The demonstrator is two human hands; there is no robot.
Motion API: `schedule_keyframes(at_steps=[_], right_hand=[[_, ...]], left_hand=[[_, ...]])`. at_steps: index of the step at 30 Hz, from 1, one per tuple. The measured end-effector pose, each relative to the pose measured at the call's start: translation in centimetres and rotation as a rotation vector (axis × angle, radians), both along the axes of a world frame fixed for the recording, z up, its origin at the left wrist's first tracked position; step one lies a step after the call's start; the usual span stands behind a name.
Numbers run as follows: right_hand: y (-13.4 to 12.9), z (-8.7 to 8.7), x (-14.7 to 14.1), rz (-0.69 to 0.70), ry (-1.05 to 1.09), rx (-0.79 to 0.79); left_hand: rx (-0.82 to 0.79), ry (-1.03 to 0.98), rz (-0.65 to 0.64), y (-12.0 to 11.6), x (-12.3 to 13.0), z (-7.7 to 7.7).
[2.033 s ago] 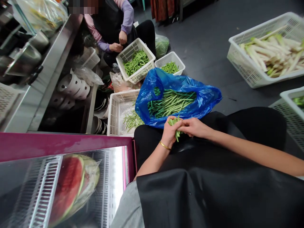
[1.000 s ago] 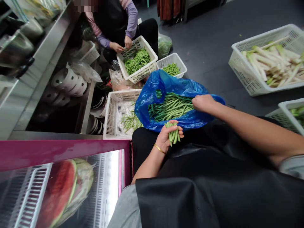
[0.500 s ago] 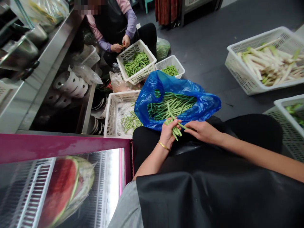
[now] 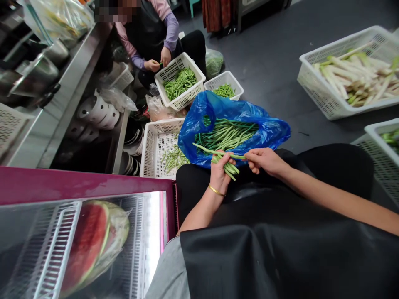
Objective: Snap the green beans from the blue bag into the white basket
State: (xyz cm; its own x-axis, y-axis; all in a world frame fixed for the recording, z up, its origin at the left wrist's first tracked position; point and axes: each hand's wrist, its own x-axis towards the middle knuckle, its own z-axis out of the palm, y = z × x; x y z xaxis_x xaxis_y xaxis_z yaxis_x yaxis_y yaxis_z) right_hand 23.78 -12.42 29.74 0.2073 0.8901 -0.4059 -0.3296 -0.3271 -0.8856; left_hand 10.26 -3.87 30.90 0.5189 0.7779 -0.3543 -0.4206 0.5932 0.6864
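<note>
At frame centre, the left hand (image 4: 220,172) closes around short bean pieces (image 4: 231,169); the right hand (image 4: 264,161) pinches one long bean (image 4: 204,148). Many whole beans (image 4: 232,133) fill the blue bag (image 4: 276,132) beyond; the crate (image 4: 154,149) left of it holds few pieces, so much seems left.

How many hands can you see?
4: left hand holding green beans; right hand pinching a long bean by one end; co-worker's two hands beside a white basket.
</note>
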Motion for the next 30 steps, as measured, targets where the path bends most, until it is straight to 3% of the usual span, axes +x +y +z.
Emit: schedule_keyframes(at_steps=[2,4,10,12,15,16,18,21,23,26,28,30], right_hand=[[-0.2,-0.3,0.4,0.186,-0.057,-0.029],[0.1,-0.6,0.7,0.209,-0.078,-0.031],[1.6,-1.1,1.8,-0.373,-0.045,-0.037],[1.1,-0.8,2.7,-0.276,-0.108,-0.023],[0.3,0.2,4.3,0.189,-0.324,0.025],[0.4,0.6,4.7,0.285,-0.382,0.039],[1.0,1.7,5.3,0.314,-0.414,0.05],[2.0,3.5,4.6,0.19,-0.421,0.052],[1.6,4.7,3.1,0.102,-0.539,0.126],[-0.2,5.9,0.8,0.063,-0.683,0.283],[-1.1,5.7,0.2,-0.001,-0.602,0.26],[-1.1,4.7,0.3,-0.072,-0.372,0.138]], left_hand=[[-0.01,0.024,-0.017,0.2,-0.1,-0.4],[0.01,0.052,-0.035,0.1,-0.2,-0.5],[0.393,0.239,-0.032,-1.1,-0.8,1.1],[0.415,0.262,-0.14,-1.0,-1.2,1.6],[0.32,0.212,-0.391,-0.5,-1.6,1.5],[0.292,0.194,-0.48,-0.4,-1.6,1.3],[0.278,0.186,-0.637,-0.3,-1.5,0.9],[0.259,0.223,-0.767,-0.4,-1.2,0.4],[0.161,0.249,-0.706,-0.2,-1.1,-0.2],[-0.055,0.231,-0.511,0.6,-1.1,-1.1],[-0.152,0.163,-0.429,1.3,-1.2,-1.6],[-0.188,0.105,-0.406,1.7,-1.3,-1.8]])
